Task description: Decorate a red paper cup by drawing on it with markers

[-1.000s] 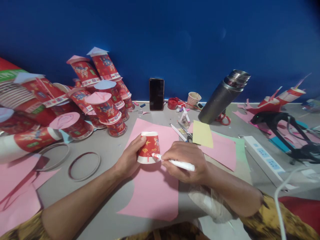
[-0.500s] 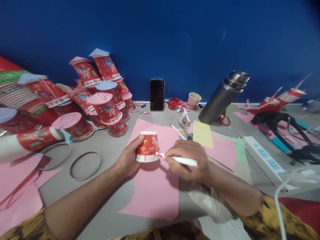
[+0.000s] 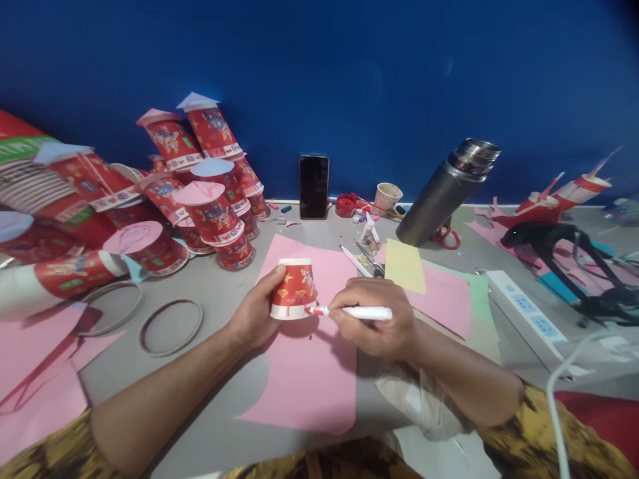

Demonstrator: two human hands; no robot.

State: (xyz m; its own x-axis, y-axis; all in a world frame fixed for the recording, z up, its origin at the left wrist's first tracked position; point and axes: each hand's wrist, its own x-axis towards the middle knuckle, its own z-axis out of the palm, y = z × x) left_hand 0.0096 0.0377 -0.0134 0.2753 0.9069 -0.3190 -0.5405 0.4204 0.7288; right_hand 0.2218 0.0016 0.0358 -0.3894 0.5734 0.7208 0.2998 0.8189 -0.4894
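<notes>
Left of the pink paper sheet point(image 3: 309, 392) there's a bunch of red party cups point(image 3: 206, 214). My left hand point(image 3: 257, 307) is gripping an upside-down paper cup point(image 3: 294, 286) over the sheet, my right hand point(image 3: 374, 293) is pinching a white marker point(image 3: 369, 313), tip at its band, and a metal flask point(image 3: 433, 203) stands beyond the sheet, off right.

Red cup point(image 3: 297, 285) in left fingers point(image 3: 272, 279), white marker point(image 3: 372, 313) in right fingers point(image 3: 349, 299)

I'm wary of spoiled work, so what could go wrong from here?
The tip of the marker is at the white band of the cup, so a slip might streak its red print. Squeezing harder, the left hand could dent the cup. Stray ink might stain the pink sheet below.
</notes>
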